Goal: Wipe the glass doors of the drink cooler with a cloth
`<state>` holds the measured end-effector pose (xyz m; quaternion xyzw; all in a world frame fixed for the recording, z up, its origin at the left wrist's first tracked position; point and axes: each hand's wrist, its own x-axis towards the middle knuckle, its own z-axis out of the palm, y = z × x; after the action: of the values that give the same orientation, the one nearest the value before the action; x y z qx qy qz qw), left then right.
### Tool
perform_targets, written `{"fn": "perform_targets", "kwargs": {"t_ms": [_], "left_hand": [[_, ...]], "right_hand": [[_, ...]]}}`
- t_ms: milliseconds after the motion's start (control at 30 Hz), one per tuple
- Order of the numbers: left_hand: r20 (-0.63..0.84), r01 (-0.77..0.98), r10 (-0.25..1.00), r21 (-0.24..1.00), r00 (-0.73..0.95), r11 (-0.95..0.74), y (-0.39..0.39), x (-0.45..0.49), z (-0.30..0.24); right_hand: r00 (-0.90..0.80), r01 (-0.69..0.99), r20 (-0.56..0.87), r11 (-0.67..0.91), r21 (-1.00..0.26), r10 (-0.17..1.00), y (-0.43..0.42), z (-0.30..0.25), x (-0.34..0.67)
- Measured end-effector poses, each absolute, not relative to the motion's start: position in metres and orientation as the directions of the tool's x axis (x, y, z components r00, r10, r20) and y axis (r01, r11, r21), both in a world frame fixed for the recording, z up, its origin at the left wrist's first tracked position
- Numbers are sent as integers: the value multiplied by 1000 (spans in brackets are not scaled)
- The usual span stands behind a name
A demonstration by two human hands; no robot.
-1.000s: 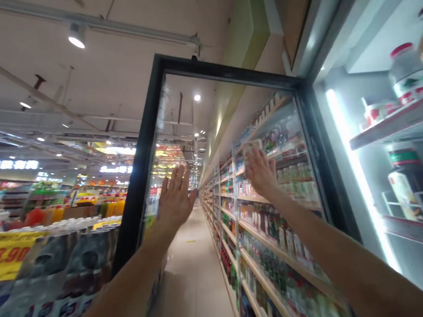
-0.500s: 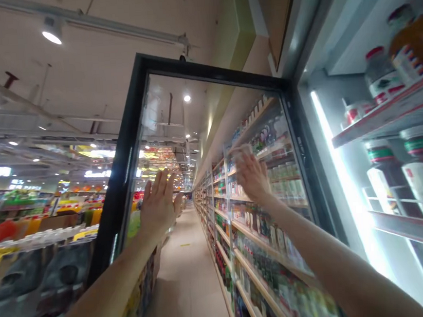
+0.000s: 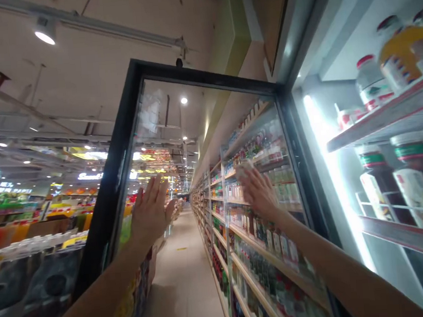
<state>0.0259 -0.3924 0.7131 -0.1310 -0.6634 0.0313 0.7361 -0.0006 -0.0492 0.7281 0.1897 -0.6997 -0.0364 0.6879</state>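
A glass cooler door with a black frame stands swung open in front of me. My left hand lies flat against the glass on its left side, fingers stretched and thumb apart, holding nothing. Farther right, my right hand is pressed to the pane with its fingers over a pale, crumpled cloth. The cloth is blurred and mostly covered by the fingers. A foggy whitish patch shows on the glass at the upper left.
At right the lit cooler holds shelves of juice bottles. Through the glass, long bottle shelves run beside an aisle floor. Packed dark bottles stand at lower left. Ceiling lamps hang overhead.
My right hand has moved a little down and right on the glass with the cloth. My left hand appears slightly farther left as the view shifts. The door still stands open.
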Motion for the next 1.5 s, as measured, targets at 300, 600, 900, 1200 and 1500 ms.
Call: {"fn": "perform_targets", "kwargs": {"t_ms": [300,600,900,1200,1500], "left_hand": [[971,145,215,-229,106,963,-394,15,713],[984,166,134,-152,117,974,-370,10,670],[984,244,154,-171,86,955,-364,21,657],[978,217,175,-197,113,956,-365,15,657],[979,235,202,-198,7,952,-345,18,566]], "right_hand": [[67,-287,937,892,348,-344,-127,693,0],[-11,-158,991,978,-134,133,-99,672,2],[-85,-232,929,914,333,-360,-152,632,22],[-88,-125,989,983,-131,121,-76,618,11],[-89,-68,942,941,-330,324,-18,585,9]]}}
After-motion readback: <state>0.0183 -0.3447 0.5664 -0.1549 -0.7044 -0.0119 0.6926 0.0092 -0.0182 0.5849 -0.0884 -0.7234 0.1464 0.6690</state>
